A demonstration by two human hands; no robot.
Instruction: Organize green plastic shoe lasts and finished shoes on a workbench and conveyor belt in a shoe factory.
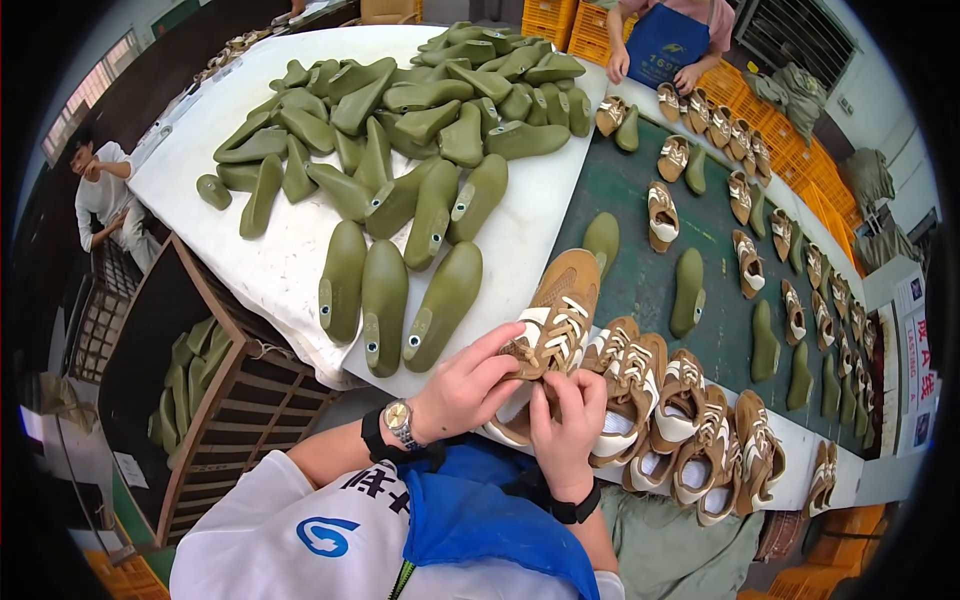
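Observation:
Both hands are on a brown sneaker (569,287) with white laces and white side stripes, its toe pointing away from me. My left hand (455,392), with a wristwatch (398,423) on its wrist, pinches the shoe near the top of the laces. My right hand (566,432) grips the same area from the other side, thumb and fingers pressed together at the collar. What lies between my fingertips is partly hidden. Just right of my right hand stands a row of similar sneakers (682,400). Three green shoe lasts (385,300) lie close beyond my left hand.
A large heap of green lasts (380,140) covers much of the white table (180,170). Sneakers and lasts stand in rows on the dark green belt (640,240). A slatted crate (225,400) holds more lasts. A co-worker in a blue apron (668,45) stands across; another person (108,195) sits left.

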